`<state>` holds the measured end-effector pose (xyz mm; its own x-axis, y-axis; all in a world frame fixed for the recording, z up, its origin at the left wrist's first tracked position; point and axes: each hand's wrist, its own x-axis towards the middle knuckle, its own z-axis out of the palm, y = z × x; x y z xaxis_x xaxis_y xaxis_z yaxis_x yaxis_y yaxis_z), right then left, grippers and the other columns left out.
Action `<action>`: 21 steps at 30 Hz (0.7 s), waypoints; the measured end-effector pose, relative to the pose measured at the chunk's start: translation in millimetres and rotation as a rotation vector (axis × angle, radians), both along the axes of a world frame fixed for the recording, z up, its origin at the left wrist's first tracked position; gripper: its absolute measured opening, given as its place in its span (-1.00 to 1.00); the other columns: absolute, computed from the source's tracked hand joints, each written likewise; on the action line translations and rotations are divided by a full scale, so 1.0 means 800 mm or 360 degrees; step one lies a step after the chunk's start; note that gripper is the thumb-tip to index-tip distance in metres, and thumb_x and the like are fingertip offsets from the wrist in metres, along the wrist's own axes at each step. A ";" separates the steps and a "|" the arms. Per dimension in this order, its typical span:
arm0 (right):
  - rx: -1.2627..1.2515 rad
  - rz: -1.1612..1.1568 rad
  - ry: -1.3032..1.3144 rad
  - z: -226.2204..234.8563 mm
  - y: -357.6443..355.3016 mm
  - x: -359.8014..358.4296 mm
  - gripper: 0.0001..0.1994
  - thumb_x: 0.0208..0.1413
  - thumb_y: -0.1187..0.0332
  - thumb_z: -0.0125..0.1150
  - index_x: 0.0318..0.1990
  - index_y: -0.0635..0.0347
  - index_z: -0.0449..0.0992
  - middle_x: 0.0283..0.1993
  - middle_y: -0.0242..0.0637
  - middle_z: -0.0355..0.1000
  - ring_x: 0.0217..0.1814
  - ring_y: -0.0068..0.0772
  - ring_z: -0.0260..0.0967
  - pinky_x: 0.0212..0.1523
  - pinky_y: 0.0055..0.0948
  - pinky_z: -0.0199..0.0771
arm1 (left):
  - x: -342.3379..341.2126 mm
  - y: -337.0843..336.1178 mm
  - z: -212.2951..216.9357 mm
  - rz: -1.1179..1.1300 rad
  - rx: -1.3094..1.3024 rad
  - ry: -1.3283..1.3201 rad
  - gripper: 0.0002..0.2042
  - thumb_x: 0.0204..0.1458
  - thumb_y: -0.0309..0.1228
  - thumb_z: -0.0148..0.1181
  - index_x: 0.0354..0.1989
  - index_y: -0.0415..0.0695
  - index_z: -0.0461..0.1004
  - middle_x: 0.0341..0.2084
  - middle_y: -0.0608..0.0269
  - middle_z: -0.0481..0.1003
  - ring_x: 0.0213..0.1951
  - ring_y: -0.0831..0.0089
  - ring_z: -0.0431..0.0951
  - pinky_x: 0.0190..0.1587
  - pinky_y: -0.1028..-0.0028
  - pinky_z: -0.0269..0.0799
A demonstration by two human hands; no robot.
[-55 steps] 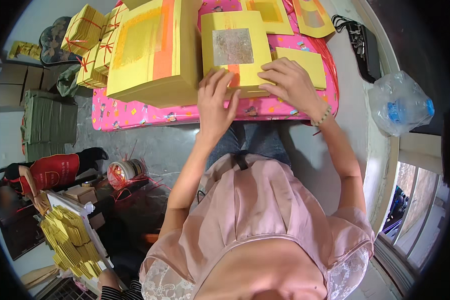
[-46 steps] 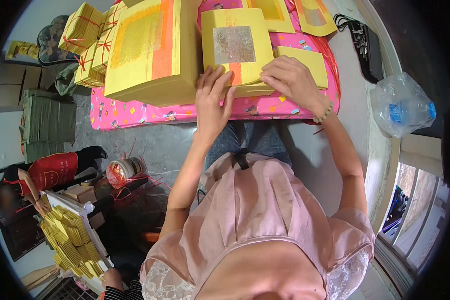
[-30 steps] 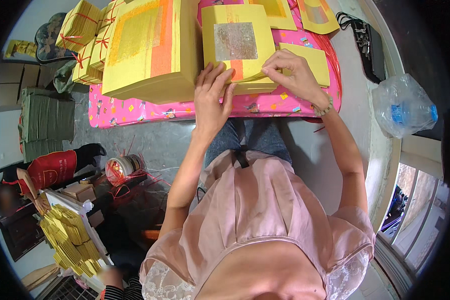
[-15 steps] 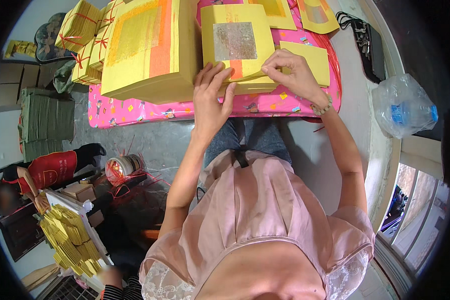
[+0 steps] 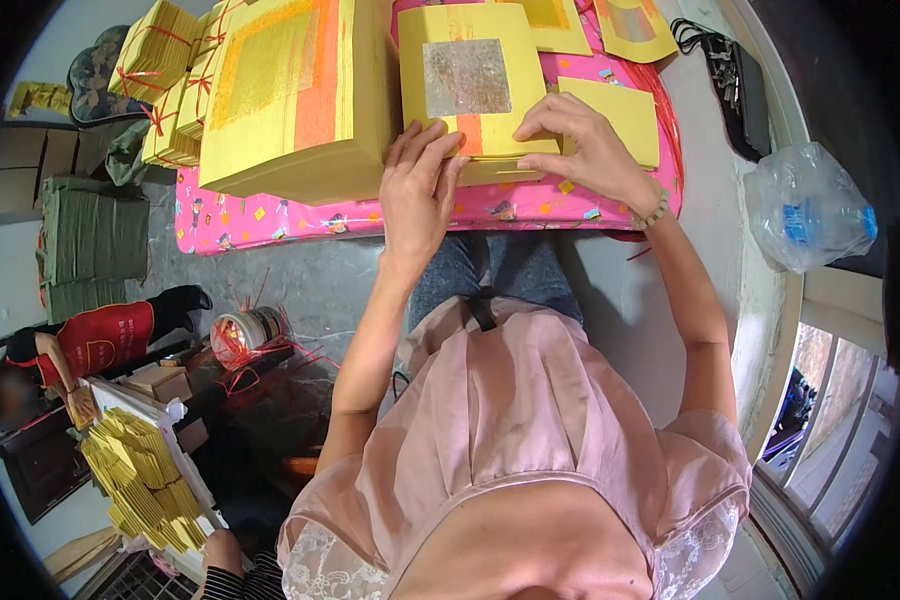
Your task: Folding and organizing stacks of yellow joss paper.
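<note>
A stack of yellow joss paper [image 5: 510, 60] lies before me, its top sheet bearing a silver square and an orange strip. My left hand [image 5: 417, 185] rests on its near left edge, fingers stretched over the top sheet, thumb at the front edge. At the near right corner is my right hand [image 5: 595, 150], thumb and forefinger apart, their tips touching the paper's edge. Close to my left hand stands a much taller block of yellow joss paper [image 5: 270, 110]. A lower yellow stack [image 5: 620, 125] is partly behind my right hand.
A pink patterned cloth [image 5: 300, 220] covers the table. Tied yellow bundles [image 5: 160, 50] sit at its far left. At right are a bag with a bottle [image 5: 810, 210] and a black pouch [image 5: 735, 95]. Lower left, a person in a red apron [image 5: 100, 335] handles folded yellow paper [image 5: 145, 480].
My right hand has let go of the top sheet's lifted corner, its thumb and forefinger parting. The sheet now lies flatter on the stack. My left hand has shifted slightly left.
</note>
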<state>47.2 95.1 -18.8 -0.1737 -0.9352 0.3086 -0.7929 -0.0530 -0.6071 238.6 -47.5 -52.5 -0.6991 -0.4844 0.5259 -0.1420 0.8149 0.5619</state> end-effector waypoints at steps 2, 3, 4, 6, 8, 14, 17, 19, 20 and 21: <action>0.0018 0.0006 -0.0028 0.001 0.000 -0.002 -0.74 -0.11 0.36 0.40 -0.25 0.23 0.53 -0.21 -0.30 0.44 -0.11 -0.30 0.38 -0.06 -0.38 0.39 | -0.001 -0.001 -0.002 0.0005 -0.0013 0.0002 -0.80 0.04 -0.46 0.21 -0.14 -0.13 0.56 -0.10 0.06 0.53 0.06 0.03 0.44 0.10 0.20 0.34; 0.0075 -0.0012 -0.0116 0.003 0.000 -0.003 -0.74 -0.10 0.36 0.39 -0.25 0.23 0.52 -0.21 -0.30 0.44 -0.12 -0.30 0.38 -0.06 -0.37 0.39 | -0.002 -0.001 -0.003 0.0016 -0.0042 0.0004 -0.80 0.04 -0.45 0.21 -0.14 -0.11 0.56 -0.10 0.08 0.53 0.05 0.04 0.45 0.10 0.20 0.35; 0.0132 -0.0030 -0.0204 0.004 0.001 -0.003 -0.74 -0.10 0.37 0.39 -0.25 0.23 0.52 -0.21 -0.30 0.44 -0.12 -0.29 0.38 -0.06 -0.37 0.40 | -0.002 -0.001 -0.004 0.0027 -0.0072 0.0006 -0.81 0.05 -0.44 0.21 -0.14 -0.09 0.57 -0.11 0.10 0.53 0.04 0.05 0.46 0.09 0.20 0.35; 0.0071 -0.0019 -0.0118 0.003 0.001 -0.002 -0.75 -0.09 0.36 0.38 -0.25 0.23 0.52 -0.22 -0.29 0.44 -0.13 -0.28 0.39 -0.07 -0.37 0.40 | -0.004 -0.001 -0.006 0.0041 -0.0114 0.0023 -0.81 0.05 -0.43 0.21 -0.15 -0.09 0.57 -0.11 0.12 0.54 0.03 0.05 0.47 0.08 0.19 0.36; 0.0008 -0.0006 -0.0030 0.005 0.000 0.001 -0.75 -0.09 0.36 0.37 -0.25 0.23 0.52 -0.22 -0.29 0.44 -0.13 -0.27 0.39 -0.07 -0.36 0.40 | -0.005 -0.002 -0.007 0.0057 -0.0158 0.0042 -0.82 0.05 -0.43 0.21 -0.16 -0.08 0.57 -0.11 0.13 0.54 0.02 0.05 0.47 0.07 0.19 0.36; -0.0129 -0.0090 0.0358 0.009 -0.002 0.016 -0.79 -0.05 0.32 0.31 -0.28 0.22 0.52 -0.26 -0.25 0.43 -0.19 -0.20 0.40 -0.17 -0.33 0.39 | -0.012 -0.007 -0.002 0.0067 -0.0276 0.0081 -0.84 -0.01 -0.40 0.24 -0.23 -0.07 0.55 -0.23 0.16 0.54 -0.09 0.05 0.51 0.07 0.07 0.35; -0.0287 -0.0118 0.0637 0.003 -0.004 0.018 -0.87 0.00 0.35 0.25 -0.35 0.21 0.52 -0.36 -0.26 0.43 -0.32 -0.22 0.41 -0.27 -0.32 0.36 | -0.015 -0.007 0.007 0.0040 -0.0321 0.0044 -0.84 0.00 -0.39 0.22 -0.23 -0.08 0.53 -0.30 0.19 0.53 -0.13 0.06 0.52 0.08 0.06 0.33; -0.0278 -0.0118 0.0590 0.008 -0.007 0.015 -0.87 0.02 0.35 0.24 -0.35 0.21 0.52 -0.36 -0.25 0.43 -0.33 -0.22 0.41 -0.27 -0.32 0.36 | -0.015 -0.007 0.011 0.0030 -0.0327 -0.0079 -0.82 0.04 -0.41 0.17 -0.17 -0.12 0.51 -0.26 0.16 0.52 -0.07 0.02 0.48 0.11 0.05 0.29; -0.0248 -0.0120 0.0526 0.009 -0.009 0.012 -0.88 0.03 0.35 0.23 -0.36 0.21 0.52 -0.37 -0.24 0.44 -0.35 -0.21 0.41 -0.28 -0.33 0.36 | -0.015 -0.005 0.013 0.0036 -0.0341 -0.0064 -0.82 0.04 -0.41 0.17 -0.17 -0.12 0.51 -0.26 0.16 0.52 -0.07 0.02 0.48 0.11 0.05 0.29; -0.0284 -0.0121 0.0529 0.011 -0.013 0.008 -0.88 0.08 0.33 0.19 -0.34 0.17 0.50 -0.43 -0.25 0.40 -0.37 -0.21 0.40 -0.32 -0.29 0.36 | -0.016 -0.003 0.015 0.0059 -0.0356 -0.0033 -0.80 0.07 -0.43 0.13 -0.12 -0.12 0.49 -0.21 0.14 0.51 0.00 0.00 0.43 0.13 0.06 0.26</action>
